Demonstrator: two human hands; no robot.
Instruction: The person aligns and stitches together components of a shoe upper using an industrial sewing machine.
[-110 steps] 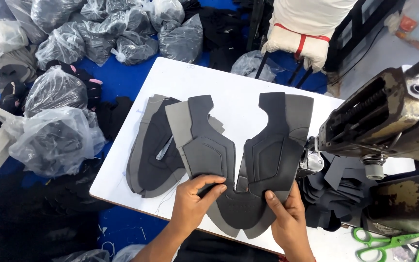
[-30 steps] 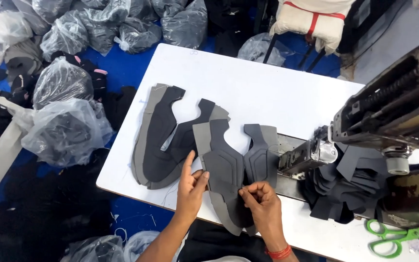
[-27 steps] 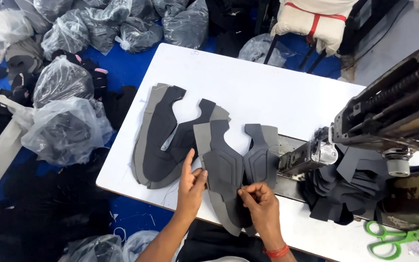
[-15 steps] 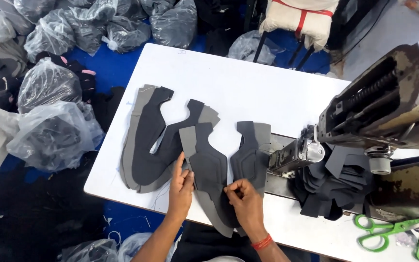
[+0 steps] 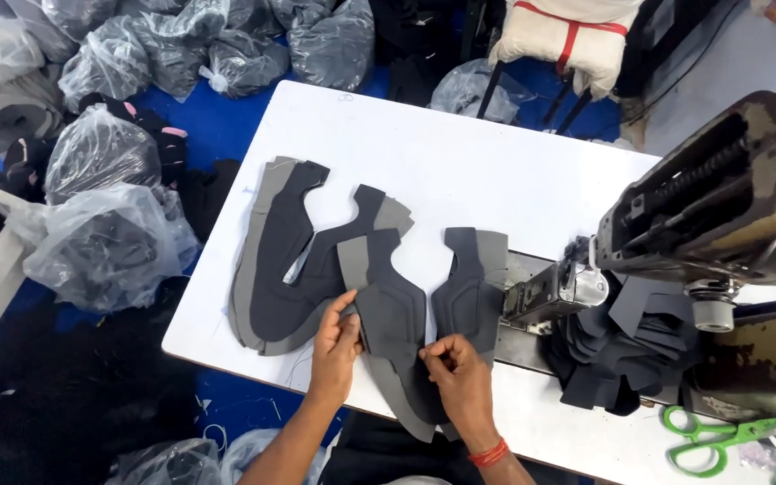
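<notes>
A dark grey shoe-upper piece (image 5: 406,314) lies on the white table (image 5: 460,171), folded roughly in half with its two wings pointing away from me. My left hand (image 5: 334,350) presses on its left edge, thumb and fingers over the fabric. My right hand (image 5: 460,382) pinches the piece near its lower middle; an orange band is on that wrist. To the left lies a stack of similar grey upper pieces (image 5: 289,260). The piece's right wing reaches toward the sewing machine's needle area (image 5: 577,283).
An old sewing machine (image 5: 729,207) fills the right side, with a pile of dark cut pieces (image 5: 621,350) under its arm. Green scissors (image 5: 720,436) lie at the lower right. Clear plastic bags of material (image 5: 101,242) cover the blue floor on the left and top.
The wide flat piece from the oldest frame is now folded narrower. Both hands have stayed on its near end, the right hand now pinching it, and the view has shifted slightly.
</notes>
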